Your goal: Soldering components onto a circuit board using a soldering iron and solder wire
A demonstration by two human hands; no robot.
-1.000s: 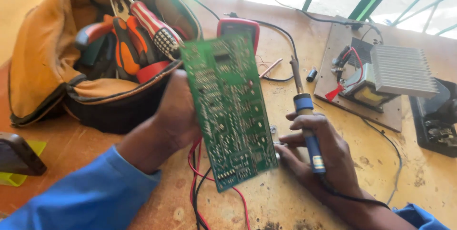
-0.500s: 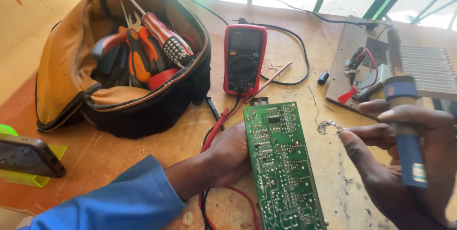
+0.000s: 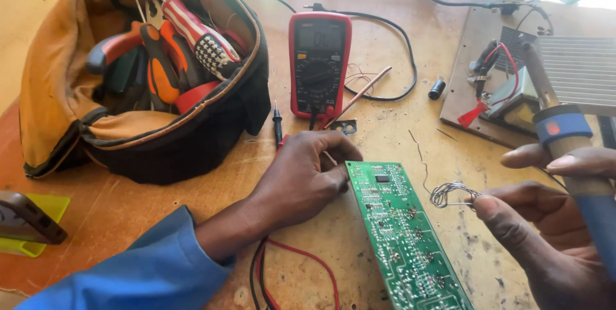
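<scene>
My left hand [image 3: 301, 178] rests on the wooden table [image 3: 398, 124] and grips the near left edge of a long green circuit board [image 3: 404, 236], which lies flat, solder side up. My right hand [image 3: 552, 233] holds a soldering iron [image 3: 571, 156] with a blue grip, tip pointing up and away. The same hand's thumb and finger pinch a small coil of solder wire [image 3: 452, 193], just right of the board.
An open tan and black tool bag [image 3: 141, 79] with screwdrivers and pliers stands at left. A red multimeter [image 3: 319, 63] with leads lies behind the board. A finned heatsink assembly [image 3: 545, 79] sits at back right. A phone on a green stand [image 3: 25, 223] is at far left.
The board has gone from held upright to lying flat on the table. My right hand with the iron has moved right and taken up the solder coil.
</scene>
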